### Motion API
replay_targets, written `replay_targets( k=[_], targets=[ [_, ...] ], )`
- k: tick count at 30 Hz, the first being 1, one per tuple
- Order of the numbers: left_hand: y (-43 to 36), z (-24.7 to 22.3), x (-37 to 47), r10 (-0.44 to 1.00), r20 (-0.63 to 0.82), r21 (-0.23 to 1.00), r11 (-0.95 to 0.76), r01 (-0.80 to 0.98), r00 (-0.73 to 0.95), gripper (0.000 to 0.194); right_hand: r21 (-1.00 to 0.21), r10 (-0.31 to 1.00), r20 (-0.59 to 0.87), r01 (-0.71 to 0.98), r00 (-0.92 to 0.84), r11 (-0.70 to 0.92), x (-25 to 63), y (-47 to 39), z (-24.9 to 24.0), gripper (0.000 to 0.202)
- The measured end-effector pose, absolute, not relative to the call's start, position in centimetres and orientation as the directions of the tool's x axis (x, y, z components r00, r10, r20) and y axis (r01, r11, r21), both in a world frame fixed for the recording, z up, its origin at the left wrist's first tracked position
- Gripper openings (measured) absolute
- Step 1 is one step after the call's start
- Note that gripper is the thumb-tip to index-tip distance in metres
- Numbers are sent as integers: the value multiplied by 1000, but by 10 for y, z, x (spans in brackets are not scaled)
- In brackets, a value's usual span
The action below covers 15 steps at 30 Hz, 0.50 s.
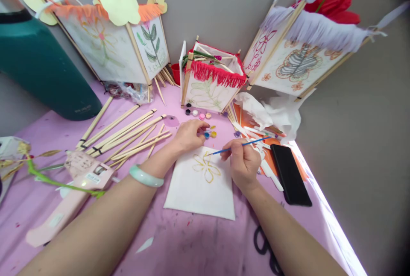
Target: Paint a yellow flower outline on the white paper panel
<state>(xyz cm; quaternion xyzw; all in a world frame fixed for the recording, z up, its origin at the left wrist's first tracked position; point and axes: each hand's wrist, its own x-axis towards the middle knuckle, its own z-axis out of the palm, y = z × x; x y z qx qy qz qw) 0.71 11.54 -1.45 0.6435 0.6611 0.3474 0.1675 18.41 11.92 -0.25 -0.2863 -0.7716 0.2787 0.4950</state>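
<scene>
A white square panel point(200, 197) lies flat in front of me, with a yellow flower outline near its upper part. My right hand point(245, 160) is closed around a thin blue paintbrush point(248, 142), whose tip rests at the top of the flower. My left hand point(191, 134) is at the panel's upper edge, its fingers curled at small paint pots. A blue pot point(206, 135) and a yellow pot point(213, 134) show beside its fingertips; whether the fingers grip one is hidden. A pale green bangle point(146, 176) circles my left wrist.
Bundled wooden sticks point(121, 133) and a pink glue gun point(73, 190) lie left. Decorated paper lanterns point(208, 90) stand behind, near a teal bottle point(48, 62). A black phone point(290, 173), white strips point(270, 173) and black scissors point(262, 242) lie right. More pots sit by the middle lantern.
</scene>
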Motion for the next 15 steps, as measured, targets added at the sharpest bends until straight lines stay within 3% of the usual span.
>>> replay_targets(
  k=[6, 15],
  targets=[
    [118, -17, 8, 969, 226, 573, -51, 818, -98, 29, -795, 800, 581, 110, -150, 597, 185, 128, -3, 26],
    [115, -19, 9, 952, 303, 521, -123, 845, -49, 18, -796, 834, 547, 263, -75, 546, 188, 145, -11, 25]
  ],
)
